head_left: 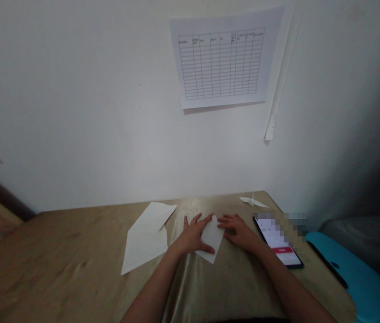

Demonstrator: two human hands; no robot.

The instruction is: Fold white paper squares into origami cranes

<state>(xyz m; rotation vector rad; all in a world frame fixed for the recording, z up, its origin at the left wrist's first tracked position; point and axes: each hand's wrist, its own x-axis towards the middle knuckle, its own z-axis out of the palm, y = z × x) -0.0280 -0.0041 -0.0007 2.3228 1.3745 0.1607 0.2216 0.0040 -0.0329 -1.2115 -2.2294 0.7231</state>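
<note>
While both hands (pixel 192 237) (pixel 242 233) lie loosely splayed on tapering white paper (pixel 213 237), glossy, creased brown covering (pixel 58 260) beneath

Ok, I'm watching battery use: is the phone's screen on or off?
On: the phone shows a lit white display with a red bar.

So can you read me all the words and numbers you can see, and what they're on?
None can be read clearly.
Printed sheet on the wall: small headings above a grid, too blurred.
Phone: screen marks and a red bar, too small; part is pixelated.
Loose papers: only faint lines.
Small paper between the left hand and right hand: nothing legible.
</note>
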